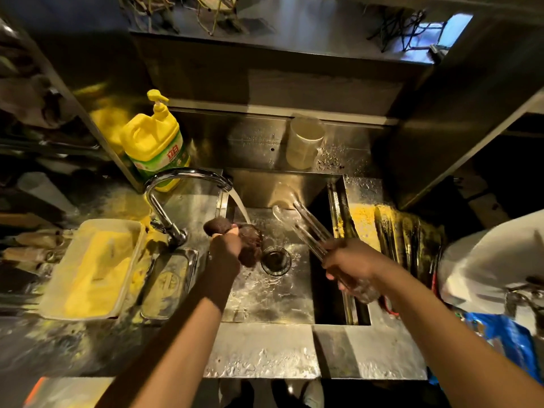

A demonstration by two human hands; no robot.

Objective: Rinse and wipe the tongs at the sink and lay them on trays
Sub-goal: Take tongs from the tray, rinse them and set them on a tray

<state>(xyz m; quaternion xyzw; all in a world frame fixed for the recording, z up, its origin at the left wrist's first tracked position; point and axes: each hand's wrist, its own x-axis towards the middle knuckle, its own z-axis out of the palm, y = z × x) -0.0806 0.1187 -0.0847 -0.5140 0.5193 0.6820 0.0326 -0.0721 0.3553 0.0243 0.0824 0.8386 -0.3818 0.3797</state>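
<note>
Water runs from the curved tap (188, 175) into the steel sink (265, 293), and the person's left hand (225, 245) is under the stream, fingers curled round a dark brown cloth (250, 242) that bunches above and beside the knuckles, close to the round drain (275, 260). The right hand (347, 262) grips a bundle of clear tongs (303, 222) by their joined end, tips pointing up and away over the basin's far right corner, apart from the water. A yellow detergent bottle (156, 139) stands behind the tap; a small metal tray (169, 285) and a pale plastic tub (94, 269) lie on the left counter.
</note>
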